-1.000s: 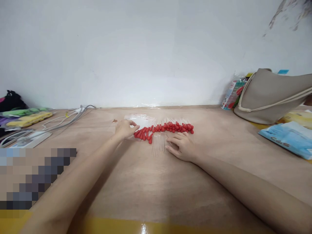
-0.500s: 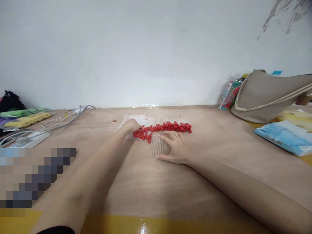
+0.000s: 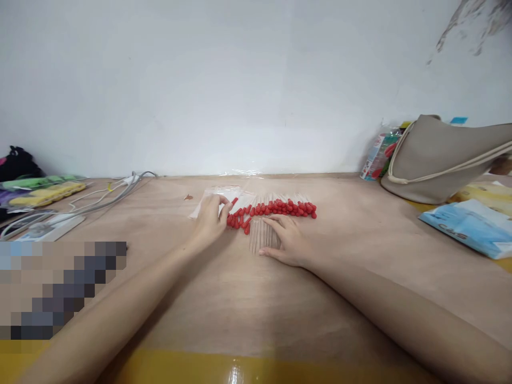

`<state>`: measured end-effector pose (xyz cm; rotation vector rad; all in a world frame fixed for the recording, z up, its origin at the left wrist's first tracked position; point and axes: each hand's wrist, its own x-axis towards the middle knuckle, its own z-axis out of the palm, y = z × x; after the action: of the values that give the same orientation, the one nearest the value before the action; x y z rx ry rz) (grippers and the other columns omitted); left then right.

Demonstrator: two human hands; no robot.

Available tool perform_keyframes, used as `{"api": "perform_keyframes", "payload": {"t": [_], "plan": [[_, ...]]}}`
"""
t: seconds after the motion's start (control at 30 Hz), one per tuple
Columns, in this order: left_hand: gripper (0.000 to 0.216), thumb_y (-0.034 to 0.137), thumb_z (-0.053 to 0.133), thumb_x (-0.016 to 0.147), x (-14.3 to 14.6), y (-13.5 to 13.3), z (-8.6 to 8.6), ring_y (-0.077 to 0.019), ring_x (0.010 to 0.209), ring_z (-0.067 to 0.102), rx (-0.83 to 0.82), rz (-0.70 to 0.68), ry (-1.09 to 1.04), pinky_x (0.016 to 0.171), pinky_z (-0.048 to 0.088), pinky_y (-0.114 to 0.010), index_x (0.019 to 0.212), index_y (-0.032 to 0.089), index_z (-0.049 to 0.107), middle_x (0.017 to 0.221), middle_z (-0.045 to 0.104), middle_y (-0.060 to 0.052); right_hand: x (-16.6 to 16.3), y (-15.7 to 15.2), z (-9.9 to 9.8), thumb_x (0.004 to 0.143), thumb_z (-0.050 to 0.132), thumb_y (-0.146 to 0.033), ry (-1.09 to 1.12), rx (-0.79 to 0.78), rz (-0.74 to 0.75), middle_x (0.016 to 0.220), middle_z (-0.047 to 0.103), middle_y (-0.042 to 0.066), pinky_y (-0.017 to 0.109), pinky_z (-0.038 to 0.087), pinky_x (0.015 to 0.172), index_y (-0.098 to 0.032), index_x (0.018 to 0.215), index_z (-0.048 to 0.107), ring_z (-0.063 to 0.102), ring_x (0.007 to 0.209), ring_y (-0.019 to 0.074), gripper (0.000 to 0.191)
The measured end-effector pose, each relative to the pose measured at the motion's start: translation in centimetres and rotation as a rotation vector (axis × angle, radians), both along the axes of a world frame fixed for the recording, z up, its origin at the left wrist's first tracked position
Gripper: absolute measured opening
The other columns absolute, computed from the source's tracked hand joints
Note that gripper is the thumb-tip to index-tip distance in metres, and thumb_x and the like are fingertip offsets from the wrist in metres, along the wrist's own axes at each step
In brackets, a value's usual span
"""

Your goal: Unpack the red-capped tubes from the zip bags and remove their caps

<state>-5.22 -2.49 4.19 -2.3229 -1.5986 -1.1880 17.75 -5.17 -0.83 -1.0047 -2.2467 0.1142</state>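
Observation:
Across the middle of the table lies a row of red, drop-shaped pieces (image 3: 286, 207), several of them clustered at its left end. Pale thin sticks (image 3: 262, 236) lie side by side just in front of the row, and more pale sticks (image 3: 276, 197) show behind it. My left hand (image 3: 212, 217) is at the left end, thumb and forefinger pinched on one red drop-shaped piece (image 3: 234, 202). With fingers and thumb spread, my right hand (image 3: 291, 240) rests against the right side of the front sticks. Under and behind my left hand is a clear plastic bag (image 3: 240, 193) with white in it.
At the left are a power strip (image 3: 52, 226), grey and white cables (image 3: 116, 193) and yellow and green packs (image 3: 48, 194). To the right stand a clear plastic bottle (image 3: 378, 154), a grey-beige bag (image 3: 436, 160) and a blue tissue pack (image 3: 466, 226). A white wall (image 3: 240, 80) closes the back.
My left hand has drawn back a little toward me and turned, with a red piece now raised at its fingertips. My right hand has stayed nearly in place on the sticks.

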Motion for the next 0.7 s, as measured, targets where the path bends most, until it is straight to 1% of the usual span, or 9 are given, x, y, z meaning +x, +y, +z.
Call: {"api": "perform_keyframes", "payload": {"t": [0.1, 0.2, 0.3, 0.37, 0.43, 0.47, 0.53, 0.63, 0.7], "plan": [[0.014, 0.027, 0.037, 0.088, 0.7, -3.0, -1.8, -0.0145, 0.069, 0.05, -0.095, -0.166, -0.041, 0.066, 0.041, -0.028, 0.084, 0.018, 0.047, 0.075, 0.054, -0.001, 1.5, -0.2, -0.2, 0.069, 0.062, -0.054, 0.062, -0.045, 0.027, 0.124, 0.043, 0.013, 0.044, 0.037, 0.095, -0.021, 0.129, 0.037, 0.041, 0.115, 0.0259, 0.073], [0.011, 0.025, 0.036, 0.089, 1.2, -5.4, -3.0, -0.0123, 0.064, 0.047, -0.214, -0.31, -0.016, 0.061, 0.04, -0.025, 0.083, 0.019, 0.043, 0.072, 0.051, 0.0, 3.2, -0.6, -0.3, 0.068, 0.064, -0.052, 0.086, -0.067, -0.013, 0.119, 0.046, 0.013, 0.044, 0.039, 0.092, -0.021, 0.127, 0.04, 0.043, 0.113, 0.0259, 0.071], [0.011, 0.026, 0.034, 0.09, 1.2, -6.6, -3.3, -0.0118, 0.065, 0.047, -0.404, -0.452, -0.008, 0.061, 0.041, -0.025, 0.086, 0.02, 0.041, 0.075, 0.05, 0.0, 4.4, -0.7, -0.4, 0.067, 0.065, -0.049, 0.094, -0.089, -0.052, 0.113, 0.05, 0.012, 0.045, 0.042, 0.089, -0.021, 0.122, 0.044, 0.047, 0.108, 0.026, 0.065], [0.011, 0.027, 0.033, 0.09, 1.3, -6.7, -3.2, -0.0123, 0.07, 0.048, -0.478, -0.512, -0.013, 0.065, 0.043, -0.026, 0.088, 0.02, 0.041, 0.08, 0.052, -0.001, 4.8, -0.5, -0.8, 0.07, 0.063, -0.04, 0.134, -0.122, -0.053, 0.111, 0.052, 0.01, 0.044, 0.043, 0.089, -0.021, 0.118, 0.047, 0.049, 0.106, 0.0242, 0.054], [0.011, 0.027, 0.034, 0.09, 1.5, -6.4, -3.1, -0.013, 0.072, 0.049, -0.488, -0.525, -0.006, 0.067, 0.043, -0.027, 0.088, 0.019, 0.042, 0.082, 0.053, -0.002, 5.0, 0.0, -1.2, 0.074, 0.057, -0.026, 0.21, -0.179, -0.021, 0.109, 0.053, 0.009, 0.041, 0.044, 0.089, -0.021, 0.114, 0.048, 0.051, 0.103, 0.0212, 0.041], [0.011, 0.027, 0.035, 0.09, 1.6, -6.2, -3.1, -0.0132, 0.073, 0.049, -0.477, -0.525, 0.0, 0.068, 0.042, -0.028, 0.088, 0.019, 0.043, 0.082, 0.053, -0.002, 5.0, 0.2, -1.4, 0.073, 0.052, -0.018, 0.255, -0.211, 0.001, 0.109, 0.054, 0.008, 0.04, 0.044, 0.088, -0.021, 0.112, 0.049, 0.052, 0.102, 0.0199, 0.039], [0.01, 0.026, 0.037, 0.089, 2.0, -5.8, -3.2, -0.0133, 0.072, 0.049, -0.44, -0.532, 0.007, 0.067, 0.042, -0.028, 0.086, 0.019, 0.043, 0.081, 0.053, -0.002, 5.0, 0.6, -1.8, 0.068, 0.045, -0.009, 0.337, -0.275, 0.043, 0.109, 0.055, 0.007, 0.039, 0.045, 0.088, -0.022, 0.111, 0.05, 0.054, 0.101, 0.0184, 0.045], [0.01, 0.025, 0.037, 0.088, 2.5, -5.5, -3.3, -0.0132, 0.072, 0.049, -0.387, -0.535, 0.005, 0.067, 0.042, -0.027, 0.084, 0.019, 0.044, 0.08, 0.053, -0.002, 5.1, 0.9, -1.7, 0.063, 0.041, -0.007, 0.44, -0.367, 0.068, 0.109, 0.057, 0.007, 0.037, 0.045, 0.089, -0.021, 0.11, 0.051, 0.054, 0.101, 0.0181, 0.05], [0.01, 0.024, 0.038, 0.089, 2.8, -5.5, -3.4, -0.0127, 0.07, 0.049, -0.348, -0.511, -0.002, 0.065, 0.041, -0.026, 0.084, 0.019, 0.044, 0.078, 0.053, -0.001, 5.1, 0.7, -1.2, 0.068, 0.039, -0.01, 0.519, -0.406, 0.097, 0.107, 0.058, 0.006, 0.036, 0.046, 0.087, -0.02, 0.109, 0.052, 0.055, 0.1, 0.0182, 0.044]]}}
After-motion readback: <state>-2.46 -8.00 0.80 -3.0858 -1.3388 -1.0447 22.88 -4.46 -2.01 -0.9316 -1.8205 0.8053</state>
